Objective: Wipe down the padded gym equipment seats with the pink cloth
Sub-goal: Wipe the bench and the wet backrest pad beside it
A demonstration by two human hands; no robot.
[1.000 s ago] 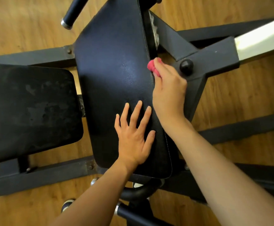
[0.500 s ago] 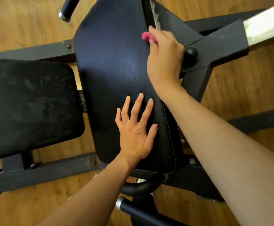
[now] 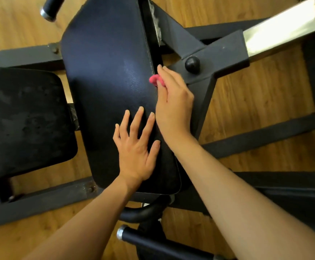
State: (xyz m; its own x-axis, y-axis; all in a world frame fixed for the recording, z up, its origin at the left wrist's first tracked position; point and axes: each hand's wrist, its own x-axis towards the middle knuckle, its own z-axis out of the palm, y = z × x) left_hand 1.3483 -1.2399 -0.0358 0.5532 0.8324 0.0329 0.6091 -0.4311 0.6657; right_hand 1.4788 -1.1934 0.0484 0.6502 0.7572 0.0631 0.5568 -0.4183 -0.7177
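Pink cloth (image 3: 153, 79) bunched under right hand (image 3: 173, 104) (left hand (image 3: 136, 147) flat on pad (image 3: 108, 72)).

This was a gym: black padded seats (image 3: 108, 76) sat on a dark steel machine frame (image 3: 209, 53) at the frame's centre, with foam-covered handles (image 3: 49, 6) at upper left, over a wooden floor (image 3: 265, 102).

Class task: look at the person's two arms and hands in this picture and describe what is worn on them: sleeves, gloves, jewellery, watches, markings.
Both forearms are bare up to the frame edge: no sleeves show. The left hand and the right hand wear no gloves. No rings, bracelets or watch are visible on the fingers or wrists, and no markings or tattoos show. The fingernails look short and unpainted.
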